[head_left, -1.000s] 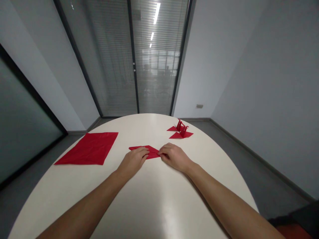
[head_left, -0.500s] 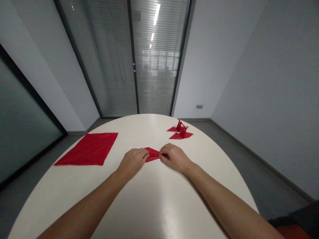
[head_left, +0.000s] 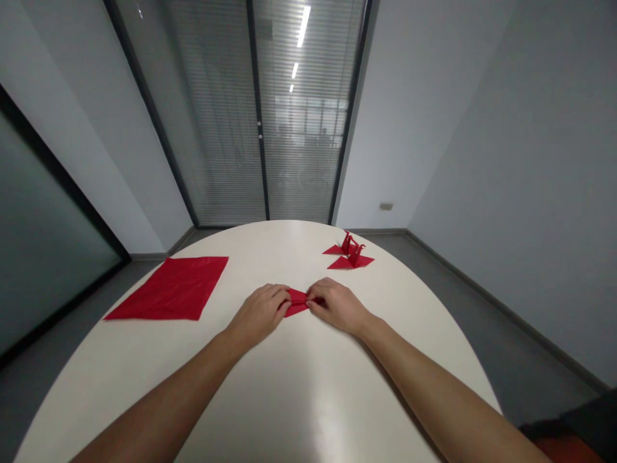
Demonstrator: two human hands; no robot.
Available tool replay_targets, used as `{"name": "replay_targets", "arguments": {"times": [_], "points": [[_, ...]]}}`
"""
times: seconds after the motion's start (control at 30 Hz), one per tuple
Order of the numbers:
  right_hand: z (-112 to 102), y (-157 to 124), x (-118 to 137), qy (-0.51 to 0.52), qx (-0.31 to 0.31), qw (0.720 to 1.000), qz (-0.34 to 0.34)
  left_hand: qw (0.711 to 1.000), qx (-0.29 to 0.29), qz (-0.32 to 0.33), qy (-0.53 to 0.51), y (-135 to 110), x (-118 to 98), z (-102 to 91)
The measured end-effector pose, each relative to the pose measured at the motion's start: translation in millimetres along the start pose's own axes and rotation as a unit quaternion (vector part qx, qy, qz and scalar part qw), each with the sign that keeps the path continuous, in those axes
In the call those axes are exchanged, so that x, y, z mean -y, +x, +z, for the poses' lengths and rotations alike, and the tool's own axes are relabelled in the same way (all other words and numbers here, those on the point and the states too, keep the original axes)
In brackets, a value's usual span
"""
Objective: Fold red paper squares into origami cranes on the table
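Between my two hands is a small piece of folded red paper [head_left: 297,301], with a crease or slit running along its middle. My left hand [head_left: 261,310] is closed on its left end, covering that part with the fingertips. The right end is pinched between the thumb and fingers of my right hand [head_left: 338,305], and its tip is hidden there. Both hands are low over the white table [head_left: 274,399], near its middle.
A flat red sheet of paper [head_left: 168,289] lies at the table's left. Two red paper cranes [head_left: 354,258] stand close together towards the back right, beyond my right hand. Past the round table edge are a glass partition with blinds [head_left: 299,173] and walls.
My left hand has shifted slightly along the folded paper, and its fingers now cover more of the upper left part. My right hand stays in nearly the same place.
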State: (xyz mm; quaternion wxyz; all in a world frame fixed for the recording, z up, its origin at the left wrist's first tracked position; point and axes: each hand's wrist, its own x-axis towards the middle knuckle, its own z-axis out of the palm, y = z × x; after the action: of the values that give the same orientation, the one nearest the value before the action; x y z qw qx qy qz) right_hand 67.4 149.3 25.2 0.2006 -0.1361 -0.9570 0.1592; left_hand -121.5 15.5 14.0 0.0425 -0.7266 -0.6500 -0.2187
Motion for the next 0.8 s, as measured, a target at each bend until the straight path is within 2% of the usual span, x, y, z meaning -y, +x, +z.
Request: {"name": "replay_targets", "arguments": {"times": [0.23,0.5,0.8], "points": [[0.0,-0.1,-0.5,-0.001,-0.003,1.000,-0.010,1.000,-0.007,-0.004,-0.015,-0.8,1.4,0.7],[0.8,-0.3,0.1,0.001,0.002,1.000,-0.030,1.000,-0.006,-0.027,0.016,0.0,-1.7,-1.5],[0.2,0.2,-0.6,-0.005,-0.008,1.000,0.003,1.000,-0.007,-0.016,-0.015,-3.0,1.4,-0.9]]}}
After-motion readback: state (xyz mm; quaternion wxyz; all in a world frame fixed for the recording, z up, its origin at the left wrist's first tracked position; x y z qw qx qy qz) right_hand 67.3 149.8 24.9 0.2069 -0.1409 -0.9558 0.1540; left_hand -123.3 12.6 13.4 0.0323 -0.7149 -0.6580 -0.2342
